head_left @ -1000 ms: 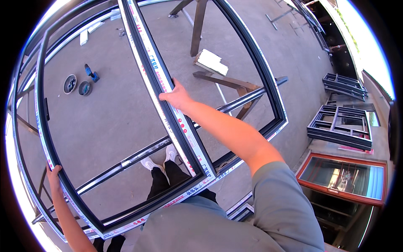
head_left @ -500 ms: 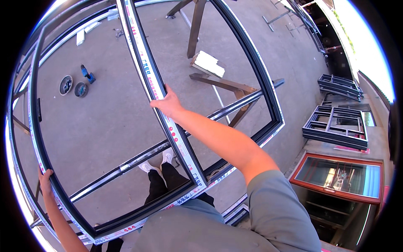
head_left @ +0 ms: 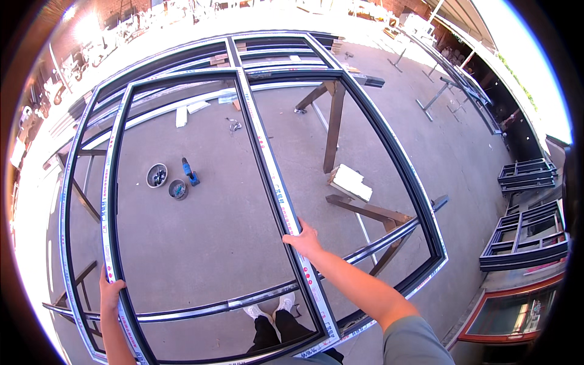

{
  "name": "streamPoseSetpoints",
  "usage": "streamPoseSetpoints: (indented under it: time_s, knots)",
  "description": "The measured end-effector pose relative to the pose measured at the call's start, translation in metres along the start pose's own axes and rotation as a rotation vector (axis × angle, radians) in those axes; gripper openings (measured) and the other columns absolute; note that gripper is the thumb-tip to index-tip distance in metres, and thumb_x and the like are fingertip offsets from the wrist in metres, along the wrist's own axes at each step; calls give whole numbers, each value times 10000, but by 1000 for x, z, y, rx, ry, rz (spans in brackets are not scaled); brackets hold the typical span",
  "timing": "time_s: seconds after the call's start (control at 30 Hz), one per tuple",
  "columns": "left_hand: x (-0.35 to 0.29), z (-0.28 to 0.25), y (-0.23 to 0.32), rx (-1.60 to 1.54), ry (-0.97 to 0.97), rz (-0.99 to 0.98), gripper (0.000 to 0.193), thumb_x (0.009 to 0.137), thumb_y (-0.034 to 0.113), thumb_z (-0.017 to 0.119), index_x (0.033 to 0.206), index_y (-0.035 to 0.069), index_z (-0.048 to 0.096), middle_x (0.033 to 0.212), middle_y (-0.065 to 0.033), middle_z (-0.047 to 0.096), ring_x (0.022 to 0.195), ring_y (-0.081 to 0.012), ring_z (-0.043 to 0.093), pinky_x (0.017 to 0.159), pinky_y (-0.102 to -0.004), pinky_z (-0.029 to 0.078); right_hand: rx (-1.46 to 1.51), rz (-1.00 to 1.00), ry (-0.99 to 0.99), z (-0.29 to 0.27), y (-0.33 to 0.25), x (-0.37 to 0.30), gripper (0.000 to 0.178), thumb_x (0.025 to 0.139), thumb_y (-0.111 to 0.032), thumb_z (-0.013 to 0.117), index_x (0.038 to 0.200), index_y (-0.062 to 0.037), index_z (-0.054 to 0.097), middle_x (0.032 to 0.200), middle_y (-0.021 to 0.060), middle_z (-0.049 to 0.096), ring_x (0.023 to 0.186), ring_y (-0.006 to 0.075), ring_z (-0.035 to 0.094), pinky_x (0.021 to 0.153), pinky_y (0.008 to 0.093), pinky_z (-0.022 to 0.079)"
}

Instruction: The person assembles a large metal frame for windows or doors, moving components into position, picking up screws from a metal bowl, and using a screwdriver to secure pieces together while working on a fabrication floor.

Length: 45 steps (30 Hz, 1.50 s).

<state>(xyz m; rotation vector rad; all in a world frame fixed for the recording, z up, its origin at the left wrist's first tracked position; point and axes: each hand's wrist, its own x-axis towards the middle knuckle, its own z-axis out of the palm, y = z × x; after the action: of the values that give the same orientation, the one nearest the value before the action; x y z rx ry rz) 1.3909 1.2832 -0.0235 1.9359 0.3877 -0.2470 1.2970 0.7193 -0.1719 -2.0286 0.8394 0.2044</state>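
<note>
Sash (head_left: 278,193), in the head view, spans from the left hand (head_left: 112,294) to the right hand (head_left: 302,239) and lies over a larger frame (head_left: 437,257). The left hand is closed around its left rail, thumb on the inner edge; the right hand straddles its right rail, thumb to the left, fingertips partly hidden. Whether the sash rests on the frame or is lifted, I cannot tell.

Both grips sit on the near part of the rails, so the far end, well ahead of the hands, could dip, swing or scrape the frame if one hand pulls harder. Smooth film on the rails may also let bare fingers slip. A sideways slide could pinch the left hand against the frame's left rail. Nearer the body than the right hand, the shoes (head_left: 255,312) stand beside the bar (head_left: 261,297), where a dropped sash might strike them. Ahead of and between the hands, the drill (head_left: 191,174) on the floor (head_left: 194,255) might be hit too.
</note>
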Motion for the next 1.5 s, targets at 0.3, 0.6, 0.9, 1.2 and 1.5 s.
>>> streamPoseSetpoints:
  time_s: [0.3, 0.6, 0.9, 1.2, 1.5]
  knots:
    - [3, 1, 4, 7, 35, -17, 890, 630, -58, 628, 1495, 10, 432, 927, -35, 583, 782, -151, 598, 694, -286, 519, 75, 27, -39, -12, -9, -10, 984, 628, -419, 770, 1496, -47, 490, 1402, 267, 530, 1323, 411, 442, 1128, 468, 384]
    - [7, 2, -9, -30, 16, 27, 863, 625, -55, 626, 1470, 4, 457, 906, -35, 575, 770, -149, 589, 683, -285, 513, -86, -223, 206, 1, -9, -19, 811, 654, -296, 782, 1381, -14, 558, 1522, 246, 349, 1386, 449, 380, 1139, 483, 375]
    - [55, -2, -96, -29, -23, -9, 768, 611, -70, 635, 1364, 22, 514, 872, -48, 573, 729, -199, 607, 646, -338, 545, -68, -318, 186, 16, -4, -14, 876, 681, -253, 751, 1458, 8, 444, 1562, 229, 342, 1410, 443, 374, 1165, 479, 346]
    - [64, 5, -100, 57, -59, -61, 668, 625, -77, 615, 1279, 32, 532, 857, -54, 573, 717, -207, 615, 613, -351, 540, -98, -286, 169, 18, -9, -16, 932, 683, -273, 745, 1494, 0, 376, 1584, 212, 328, 1420, 438, 354, 1166, 519, 322]
    - [98, -17, -146, 147, -150, -66, 616, 685, -2, 552, 1294, 82, 519, 859, -53, 579, 695, -194, 588, 590, -329, 518, 45, -382, -9, -50, 32, -42, 706, 916, -403, 666, 1469, -7, 477, 1586, 244, 331, 1449, 432, 332, 1197, 490, 290]
